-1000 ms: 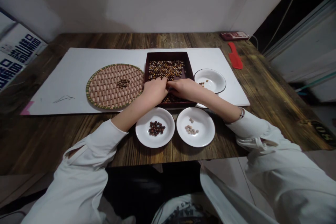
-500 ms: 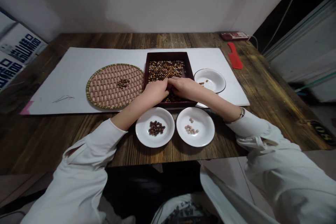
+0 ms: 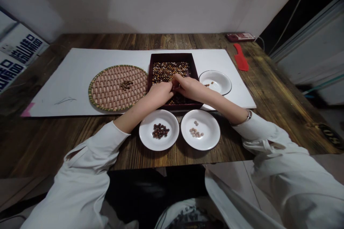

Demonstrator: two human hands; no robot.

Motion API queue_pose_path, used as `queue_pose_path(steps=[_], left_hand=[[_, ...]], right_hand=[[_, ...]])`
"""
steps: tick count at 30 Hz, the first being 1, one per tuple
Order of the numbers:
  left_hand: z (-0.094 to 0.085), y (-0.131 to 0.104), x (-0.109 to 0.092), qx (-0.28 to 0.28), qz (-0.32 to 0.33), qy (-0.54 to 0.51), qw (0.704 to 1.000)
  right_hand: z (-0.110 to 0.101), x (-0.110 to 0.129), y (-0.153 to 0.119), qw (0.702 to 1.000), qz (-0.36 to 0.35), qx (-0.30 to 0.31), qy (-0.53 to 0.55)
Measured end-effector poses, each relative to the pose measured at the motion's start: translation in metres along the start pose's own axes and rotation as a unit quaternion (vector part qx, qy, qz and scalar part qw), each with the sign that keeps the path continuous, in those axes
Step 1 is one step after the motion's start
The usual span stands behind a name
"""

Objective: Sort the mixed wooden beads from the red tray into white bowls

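My left hand [image 3: 161, 92] and my right hand [image 3: 186, 86] meet over the front part of a dark red box [image 3: 197, 73], which holds a layer of mixed brown, tan and pale beads [image 3: 169, 71]. The fingers of both hands are curled, and anything between the fingertips is hidden or too small to name. In front of the box stand a white bowl [image 3: 145, 134] with dark brown beads [image 3: 160, 131] and another white bowl [image 3: 212, 136] with pale beads [image 3: 196, 132]. A third white bowl [image 3: 224, 82], right of the box, has a few tan pieces.
Left of the box, a round woven tray [image 3: 110, 94] carries a small pile of brown beads [image 3: 126, 84]. Box and tray rest on a white board [image 3: 67, 89]. A red comb [image 3: 241, 58] and a dark red phone-like object [image 3: 240, 37] lie at the back right.
My right hand has lifted a little, its index finger now more raised and bent. My left hand has stayed nearly in place.
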State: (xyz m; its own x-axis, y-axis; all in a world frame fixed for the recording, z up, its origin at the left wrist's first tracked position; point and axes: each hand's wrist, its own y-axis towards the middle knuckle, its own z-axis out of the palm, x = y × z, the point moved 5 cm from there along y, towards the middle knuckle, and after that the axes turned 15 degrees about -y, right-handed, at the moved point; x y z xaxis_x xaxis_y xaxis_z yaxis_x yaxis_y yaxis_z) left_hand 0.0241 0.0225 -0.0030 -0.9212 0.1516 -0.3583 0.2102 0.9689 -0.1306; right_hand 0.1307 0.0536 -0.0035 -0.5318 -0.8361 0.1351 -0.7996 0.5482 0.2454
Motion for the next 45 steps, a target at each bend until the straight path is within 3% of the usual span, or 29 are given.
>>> queue_pose_path(steps=[28,34,45], left_hand=[[-0.001,-0.001,-0.001,0.005,0.001,-0.016,1.0],[0.0,-0.001,-0.002,0.0,0.013,-0.009,1.0],[-0.002,-0.002,-0.005,-0.005,-0.003,-0.035,0.999]], right_hand=[[-0.009,0.0,0.002,0.996,0.044,0.044,0.063],[-0.012,-0.005,0.003,0.991,0.08,0.009,0.108],[-0.017,-0.004,0.005,0.985,0.085,-0.035,0.145]])
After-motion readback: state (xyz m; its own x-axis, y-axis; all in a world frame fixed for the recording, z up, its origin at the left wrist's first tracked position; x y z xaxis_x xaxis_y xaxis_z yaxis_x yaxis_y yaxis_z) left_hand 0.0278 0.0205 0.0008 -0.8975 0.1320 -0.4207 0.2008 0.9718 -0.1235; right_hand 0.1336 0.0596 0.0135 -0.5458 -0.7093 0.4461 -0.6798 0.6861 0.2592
